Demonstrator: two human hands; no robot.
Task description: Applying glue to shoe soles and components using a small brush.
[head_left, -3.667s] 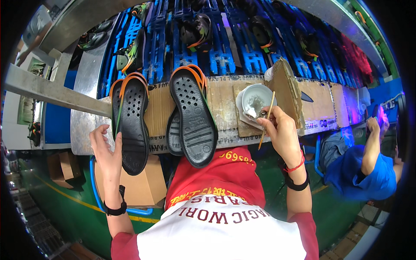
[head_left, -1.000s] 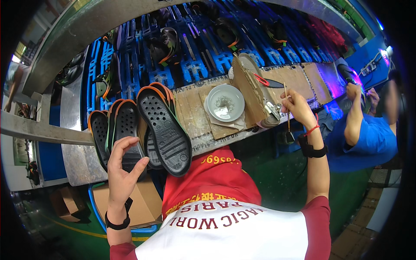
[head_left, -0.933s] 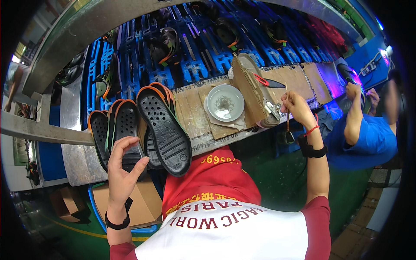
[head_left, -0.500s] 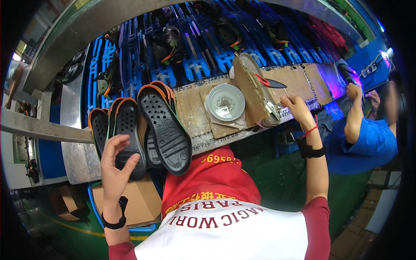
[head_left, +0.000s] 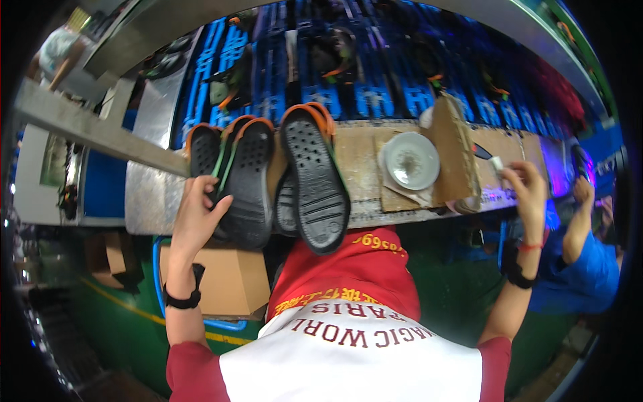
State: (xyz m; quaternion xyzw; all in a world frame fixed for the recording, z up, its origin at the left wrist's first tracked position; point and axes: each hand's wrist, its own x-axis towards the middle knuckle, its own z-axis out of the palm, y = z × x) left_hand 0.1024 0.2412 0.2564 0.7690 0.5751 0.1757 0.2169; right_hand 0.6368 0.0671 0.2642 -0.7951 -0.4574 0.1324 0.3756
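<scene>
While the left hand (head_left: 193, 219) curls half-open and empty by shoes (head_left: 249, 191), right-hand grip (head_left: 529, 191) is unclear.

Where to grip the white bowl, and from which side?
Probably pinch the left rim of the white bowl, coming from the left: the bowl sits upright, rim exposed there, whereas the upright cardboard flap stands close on its right.

The cardboard-covered bench (head_left: 358, 161), bare metal at its left end (head_left: 149, 208), bore black soles (head_left: 311, 181) with orange far ends, some overhanging its front edge, a flat cardboard square (head_left: 391, 199) beneath a pale bowl (head_left: 411, 161), and an upright cardboard flap (head_left: 455, 154).
</scene>
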